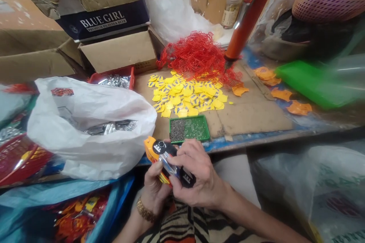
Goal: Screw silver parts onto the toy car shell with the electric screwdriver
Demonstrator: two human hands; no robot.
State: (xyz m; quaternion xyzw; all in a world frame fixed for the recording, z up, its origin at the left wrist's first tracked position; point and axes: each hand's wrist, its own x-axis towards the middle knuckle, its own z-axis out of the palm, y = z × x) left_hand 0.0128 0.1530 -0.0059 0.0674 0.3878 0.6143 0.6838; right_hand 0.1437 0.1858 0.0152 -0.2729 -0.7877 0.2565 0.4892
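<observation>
Table [256, 119]: cardboard-covered. White bag [85, 98]: open, at left, silver parts [114, 127] inside. Red heap [196, 55]: behind yellow pieces [185, 95], loosely piled. Left hand [156, 182]: gripping the device [159, 148] from its near side. Right hand [196, 171]: fingers closed on it. Green tray [196, 128]: small metal bits [178, 130] inside. Device: orange and black, silver middle, at the table's front edge, near the tray.

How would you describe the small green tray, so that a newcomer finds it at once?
Start from the big tangled red heap; the yellow pieces lie on its near side. Just nearer than these, by the table's blue edge, sits the small green tray. Dark grains fill its left part, unlike the larger, blurred green thing far right.
</observation>
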